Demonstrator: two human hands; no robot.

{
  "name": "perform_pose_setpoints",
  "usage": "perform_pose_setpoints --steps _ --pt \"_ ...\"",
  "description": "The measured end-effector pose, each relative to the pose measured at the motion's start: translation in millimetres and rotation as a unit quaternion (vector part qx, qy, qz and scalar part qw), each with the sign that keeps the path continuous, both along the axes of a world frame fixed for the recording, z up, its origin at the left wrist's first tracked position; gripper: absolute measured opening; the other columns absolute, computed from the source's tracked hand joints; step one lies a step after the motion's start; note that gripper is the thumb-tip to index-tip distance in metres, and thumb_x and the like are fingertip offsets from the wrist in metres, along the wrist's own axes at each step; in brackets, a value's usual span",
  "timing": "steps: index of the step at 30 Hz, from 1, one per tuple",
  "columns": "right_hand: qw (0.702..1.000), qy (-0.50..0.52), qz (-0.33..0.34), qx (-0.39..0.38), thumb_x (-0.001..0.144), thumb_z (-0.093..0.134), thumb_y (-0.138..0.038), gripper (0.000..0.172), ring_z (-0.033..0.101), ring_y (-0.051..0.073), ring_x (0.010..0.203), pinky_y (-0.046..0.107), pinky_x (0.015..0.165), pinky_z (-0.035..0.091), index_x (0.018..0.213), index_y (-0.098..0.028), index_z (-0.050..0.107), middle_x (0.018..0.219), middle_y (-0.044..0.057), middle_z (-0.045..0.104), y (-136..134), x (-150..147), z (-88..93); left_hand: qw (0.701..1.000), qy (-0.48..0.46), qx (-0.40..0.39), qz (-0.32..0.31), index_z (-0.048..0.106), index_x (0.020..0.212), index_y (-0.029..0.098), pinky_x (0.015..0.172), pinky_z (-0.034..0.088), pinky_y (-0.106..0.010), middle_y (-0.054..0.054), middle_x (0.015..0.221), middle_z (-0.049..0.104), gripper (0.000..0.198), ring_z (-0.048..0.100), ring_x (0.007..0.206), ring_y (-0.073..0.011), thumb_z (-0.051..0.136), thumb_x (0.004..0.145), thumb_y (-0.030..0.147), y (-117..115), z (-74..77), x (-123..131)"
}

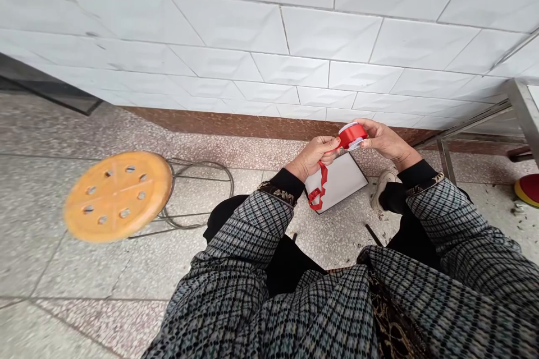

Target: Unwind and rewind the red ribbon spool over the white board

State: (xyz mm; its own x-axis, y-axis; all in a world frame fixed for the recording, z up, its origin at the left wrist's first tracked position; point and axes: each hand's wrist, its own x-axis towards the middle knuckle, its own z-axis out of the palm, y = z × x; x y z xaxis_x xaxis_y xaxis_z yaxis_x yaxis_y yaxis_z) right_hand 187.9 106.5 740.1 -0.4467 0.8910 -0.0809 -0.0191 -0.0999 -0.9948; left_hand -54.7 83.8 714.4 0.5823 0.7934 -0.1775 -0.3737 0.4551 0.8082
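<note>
A spool of red ribbon [352,135] with white end discs is held between the thumb and fingers of my right hand [385,141]. My left hand [316,154] is closed in a pinch on the ribbon's loose end [323,176], just left of the spool. From that hand the free ribbon hangs down in kinks and curls. Below it lies a white box or lid with dark edges [343,182], on the floor between my feet; the ribbon hangs in front of its left side.
An orange round stool [120,196] with holes in its seat and thin metal legs is at left. The white tiled wall [269,28] rises ahead. A metal frame [446,160] stands at right, near a red and yellow object [528,188]. My shoe [380,188] rests beside the box.
</note>
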Motion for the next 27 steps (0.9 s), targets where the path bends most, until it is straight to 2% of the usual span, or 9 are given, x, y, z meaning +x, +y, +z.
perform_pose_setpoints --steps 6,12,14,17,20,24,27 --pt "1.000 0.007 -0.005 0.007 0.058 0.107 -0.040 0.072 0.071 0.024 0.110 0.040 0.102 0.055 0.122 -0.029 0.078 0.123 0.003 0.080 2.1 0.6 0.8 0.999 -0.019 0.001 0.028 0.062 0.068 0.014 0.041 0.018 -0.016 0.012 0.046 0.030 0.052 0.020 0.038 -0.0003 0.095 0.077 0.054 -1.9 3.8 -3.3" --pt "1.000 0.026 -0.010 -0.003 0.057 0.108 -0.040 0.073 0.072 0.023 0.110 0.037 0.101 0.056 0.122 -0.028 0.078 0.124 0.003 0.080 0.1 -1.2 4.2 0.999 -0.035 0.015 0.003 0.066 0.069 0.012 0.040 0.015 -0.017 0.012 0.045 0.031 0.056 0.018 0.038 0.0005 0.100 0.067 0.056 -0.8 2.0 -2.4" --pt "0.999 0.032 -0.010 -0.004 0.055 0.108 -0.043 0.076 0.072 0.024 0.110 0.038 0.101 0.056 0.123 -0.027 0.077 0.124 0.004 0.080 -0.8 -2.9 3.5 0.999 -0.036 0.010 0.014 0.063 0.070 0.013 0.040 0.015 -0.017 0.012 0.047 0.034 0.057 0.020 0.039 0.0008 0.102 0.064 0.054 -1.3 0.7 -0.1" --pt "0.999 0.050 -0.012 -0.013 0.052 0.109 -0.050 0.083 0.073 0.026 0.109 0.039 0.100 0.057 0.124 -0.028 0.076 0.123 0.005 0.081 -3.0 -8.8 -1.4 0.999 -0.034 0.005 0.036 0.062 0.078 0.014 0.041 0.015 -0.017 0.012 0.053 0.040 0.060 0.022 0.041 0.0008 0.104 0.061 0.054 -1.8 -1.7 3.5" --pt "0.997 0.079 -0.021 -0.011 0.050 0.106 -0.064 0.093 0.073 0.028 0.109 0.041 0.099 0.057 0.129 -0.028 0.073 0.123 0.008 0.080 -7.8 -21.2 -8.3 0.999 -0.032 0.008 0.024 0.064 0.085 0.014 0.042 0.014 -0.018 0.010 0.057 0.046 0.067 0.023 0.041 0.0008 0.101 0.062 0.064 -1.4 -5.6 6.1" --pt "0.995 0.093 -0.028 -0.006 0.050 0.098 -0.079 0.105 0.072 0.032 0.114 0.044 0.099 0.058 0.137 -0.027 0.070 0.129 0.012 0.079 -18.3 -41.5 -13.4 0.999 -0.043 -0.005 0.001 0.061 0.080 0.016 0.043 0.015 -0.019 0.014 0.052 0.032 0.069 0.021 0.040 -0.0003 0.097 0.064 0.071 -2.1 -9.1 7.4" --pt "0.992 0.118 -0.036 -0.008 0.052 0.098 -0.080 0.101 0.069 0.033 0.125 0.045 0.107 0.056 0.133 -0.027 0.072 0.134 0.012 0.077 -25.3 -51.5 -14.5 0.998 -0.064 -0.017 0.009 0.056 0.077 0.017 0.044 0.017 -0.020 0.014 0.053 0.032 0.070 0.021 0.041 -0.0004 0.098 0.061 0.071 -5.6 -9.0 9.0"
